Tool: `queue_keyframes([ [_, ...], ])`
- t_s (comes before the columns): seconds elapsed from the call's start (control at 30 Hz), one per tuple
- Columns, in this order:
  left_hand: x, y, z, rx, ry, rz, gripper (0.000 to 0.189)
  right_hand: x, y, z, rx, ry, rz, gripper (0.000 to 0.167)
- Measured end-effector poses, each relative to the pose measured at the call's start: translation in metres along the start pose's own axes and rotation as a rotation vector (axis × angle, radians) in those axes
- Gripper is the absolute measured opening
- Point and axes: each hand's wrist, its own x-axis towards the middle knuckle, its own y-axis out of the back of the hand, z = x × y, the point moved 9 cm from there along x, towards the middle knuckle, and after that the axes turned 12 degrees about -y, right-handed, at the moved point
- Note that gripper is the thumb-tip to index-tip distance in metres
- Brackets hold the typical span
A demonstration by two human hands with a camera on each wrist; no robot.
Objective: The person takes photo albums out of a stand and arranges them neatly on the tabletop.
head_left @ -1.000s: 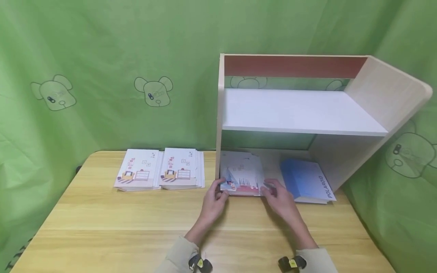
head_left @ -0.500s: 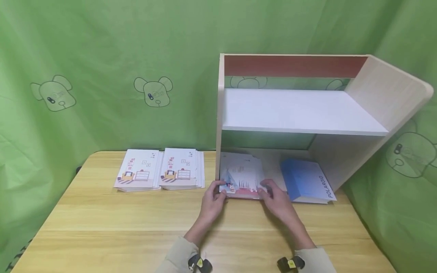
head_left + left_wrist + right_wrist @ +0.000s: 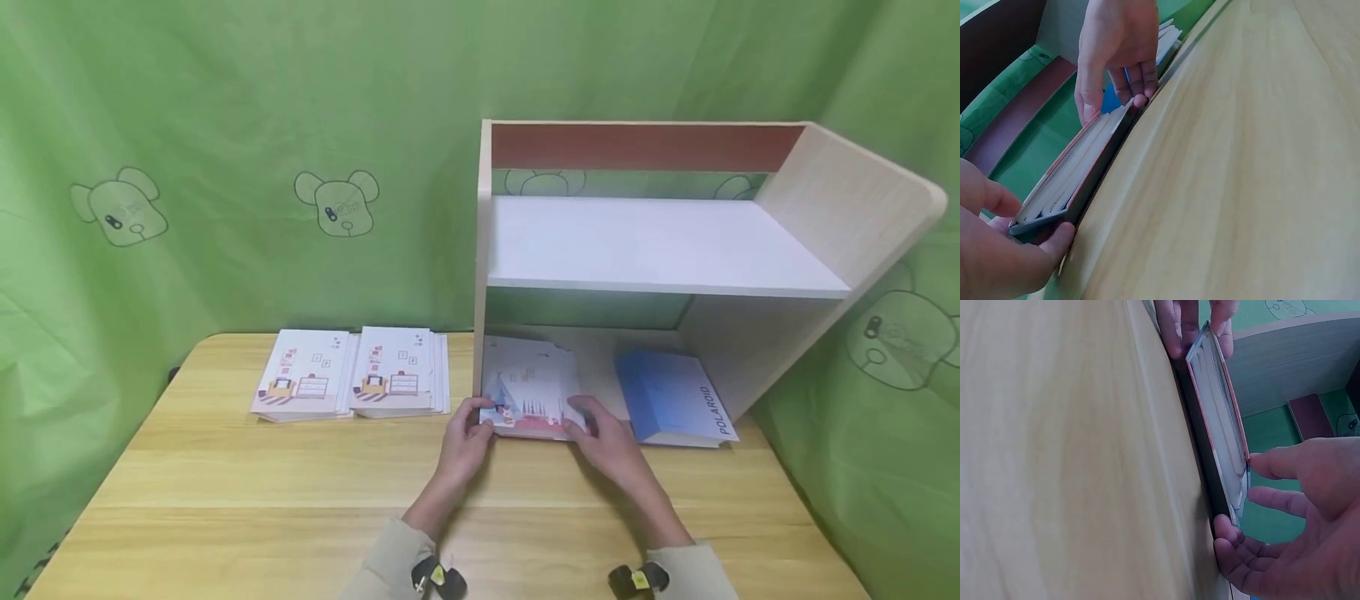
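Note:
A thick book (image 3: 528, 375) with a pale illustrated cover and a pink lower band lies flat on the bottom level of the wooden shelf unit (image 3: 483, 250), against its left side panel. My left hand (image 3: 465, 437) grips the near left corner, thumb at the front edge. At the near right corner my right hand (image 3: 609, 437) holds it with thumb and fingers. Both wrist views show the page edges of the book (image 3: 1075, 165) between its red-edged covers, with the left hand (image 3: 1004, 250) at one end. The right hand (image 3: 1316, 512) curls around the other end.
A blue book marked POLAROID (image 3: 675, 396) lies on the bottom level at right. Two white illustrated books (image 3: 307, 367) lie side by side on the wooden table (image 3: 262, 500), left of the shelf unit. A white upper shelf board (image 3: 660, 242) spans above the hands. Green curtain (image 3: 225, 125) hangs behind.
The book has slid slightly toward me and a little left, its front edge coming nearer. Both hands stay on its near corners and have shifted slightly with it.

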Motion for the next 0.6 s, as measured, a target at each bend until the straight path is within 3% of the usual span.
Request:
queue_keyframes([
  [0.23, -0.0005, -0.0014, -0.0036, -0.11, 0.033, 0.009, 0.032, 0.0008, 0.0005, 0.0003, 0.008, 0.003, -0.001, 0.049],
  [0.6, -0.0031, -0.0007, -0.008, -0.117, 0.043, 0.009, 0.033, 0.0028, -0.0002, 0.0075, 0.115, -0.038, -0.026, 0.061],
])
